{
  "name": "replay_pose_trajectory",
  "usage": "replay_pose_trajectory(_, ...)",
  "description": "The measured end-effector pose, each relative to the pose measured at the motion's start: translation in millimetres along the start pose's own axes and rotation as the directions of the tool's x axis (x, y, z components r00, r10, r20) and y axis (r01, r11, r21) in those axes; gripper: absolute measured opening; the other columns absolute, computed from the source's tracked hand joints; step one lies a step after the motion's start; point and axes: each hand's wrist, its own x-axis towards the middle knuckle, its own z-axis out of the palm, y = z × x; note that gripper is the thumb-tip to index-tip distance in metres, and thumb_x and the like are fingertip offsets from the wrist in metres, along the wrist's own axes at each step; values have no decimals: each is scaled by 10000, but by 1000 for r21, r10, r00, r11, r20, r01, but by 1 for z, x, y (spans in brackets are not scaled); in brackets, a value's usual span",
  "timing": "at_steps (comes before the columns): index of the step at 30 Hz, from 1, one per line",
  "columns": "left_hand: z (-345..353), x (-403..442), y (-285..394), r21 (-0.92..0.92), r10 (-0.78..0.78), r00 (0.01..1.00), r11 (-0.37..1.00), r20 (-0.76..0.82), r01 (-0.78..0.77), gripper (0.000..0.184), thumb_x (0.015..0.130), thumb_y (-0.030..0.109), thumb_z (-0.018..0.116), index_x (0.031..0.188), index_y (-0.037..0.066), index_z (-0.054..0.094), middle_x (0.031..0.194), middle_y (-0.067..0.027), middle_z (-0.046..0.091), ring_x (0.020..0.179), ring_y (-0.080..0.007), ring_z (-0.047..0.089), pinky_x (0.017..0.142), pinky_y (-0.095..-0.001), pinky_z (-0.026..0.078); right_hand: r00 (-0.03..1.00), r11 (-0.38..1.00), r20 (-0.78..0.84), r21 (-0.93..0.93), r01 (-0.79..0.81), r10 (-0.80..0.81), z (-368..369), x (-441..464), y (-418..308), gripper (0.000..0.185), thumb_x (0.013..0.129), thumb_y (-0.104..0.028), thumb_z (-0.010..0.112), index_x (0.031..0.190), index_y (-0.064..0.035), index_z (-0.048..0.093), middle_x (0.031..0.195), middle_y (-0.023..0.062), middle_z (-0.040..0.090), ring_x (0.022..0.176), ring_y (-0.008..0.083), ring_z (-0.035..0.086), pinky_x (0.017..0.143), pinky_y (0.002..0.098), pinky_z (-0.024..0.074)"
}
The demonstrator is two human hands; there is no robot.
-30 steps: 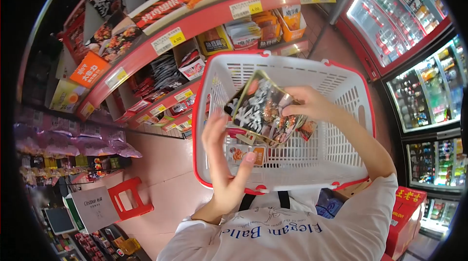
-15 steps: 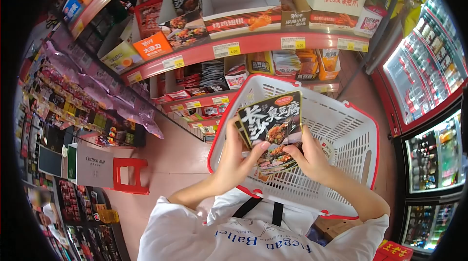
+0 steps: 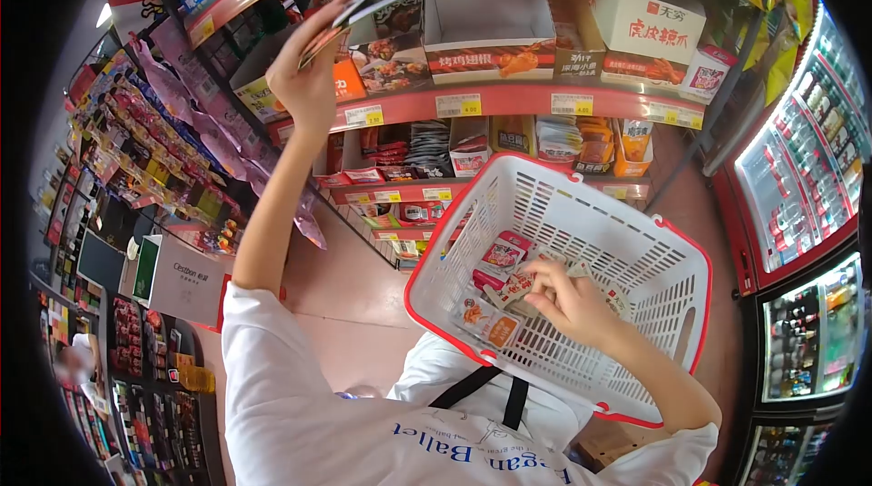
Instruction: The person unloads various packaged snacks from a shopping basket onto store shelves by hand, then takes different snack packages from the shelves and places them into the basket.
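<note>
My left hand (image 3: 309, 77) is raised at the upper left, closed on black snack packets (image 3: 368, 6). They are seen nearly edge-on, in front of the open display boxes on the shelf. An open carton with a food picture (image 3: 391, 64) stands just right of that hand. Over the white basket (image 3: 658, 268) hovers my right hand (image 3: 574, 304), fingers loosely curled and apart from the thumb, with nothing visible in it. Below it in the basket lie a pink packet (image 3: 505, 252), a packet with an orange patch (image 3: 488, 321) and some pale packets, partly hidden by the hand.
A red-edged shelf (image 3: 509, 103) with price tags crosses ahead, with small snack boxes (image 3: 427, 145) on the tier beneath. Hanging packets (image 3: 150, 136) line the left side. Lit drink coolers (image 3: 813, 327) stand at the right. A Cestbon carton (image 3: 186, 277) is at the lower left.
My left hand has carried the black snack packets from above the basket up and left to the shelf. My right hand has let go of them and stays over the basket.
</note>
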Motion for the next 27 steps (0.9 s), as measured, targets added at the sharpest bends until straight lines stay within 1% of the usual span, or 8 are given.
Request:
replay_pose_trajectory(3,-1,27,-24,272,411,891,850,193,-451,247,865,-61,618,1109,-45,655,1063,-96,693,907,-127,642,839,-252,516,998,999,62,-43,-2,4,1,-2,-3,338,899,-160,622,1184,-64,470,703,54,630,536,213,613,483,326,456)
replay_pose_trajectory(5,4,28,-38,-6,117,986,993,120,-117,243,862,-10,655,1104,5,679,1004,-69,705,850,-85,626,762,-210,501,995,998,104,-65,-7,14,2,-3,-4,333,897,-134,625,1186,-51,482,730,73,641,553,210,613,512,316,460)
replay_pose_trajectory(9,2,31,-56,142,-312,905,949,287,282,206,867,129,700,1037,13,700,724,30,627,557,-14,403,510,-182,282,994,997,111,-66,30,-23,6,-4,2,316,892,-143,630,1161,-51,493,752,86,660,585,235,634,528,340,480)
replay_pose_trajectory(14,-10,51,-91,221,-486,836,871,255,439,215,847,200,731,856,3,647,643,55,531,518,-23,311,489,-212,252,991,996,131,-77,38,-28,6,-6,4,300,893,-146,628,1150,-48,508,766,94,664,600,245,640,544,343,495)
replay_pose_trajectory(17,-10,60,-96,394,-470,772,866,428,308,293,861,160,707,1028,-39,572,718,7,588,592,-48,435,537,-231,346,991,997,132,-71,32,-22,6,-5,5,298,894,-149,628,1153,-53,516,773,101,664,607,244,643,548,339,499)
replay_pose_trajectory(22,1,61,-116,451,88,926,854,368,-260,655,836,84,689,1346,2,286,1167,-186,572,995,-255,619,788,-344,512,995,999,99,-22,25,-22,7,-4,10,279,900,-205,612,1127,-73,517,736,101,676,591,269,655,512,352,502)
replay_pose_trajectory(24,3,64,-116,421,54,940,884,337,-201,637,801,122,719,1330,77,367,1329,-171,463,1144,-327,549,881,-401,499,994,1000,109,-27,10,-7,4,-3,8,276,900,-202,611,1127,-75,517,739,104,675,598,275,656,517,356,505)
replay_pose_trajectory(27,15,65,-78,541,156,698,523,699,-659,470,762,184,756,1169,192,521,1451,-89,362,1314,-364,348,1065,-500,358,994,999,113,-37,-4,8,2,-3,9,269,898,-193,608,1126,-80,517,750,120,672,624,294,659,537,375,512)
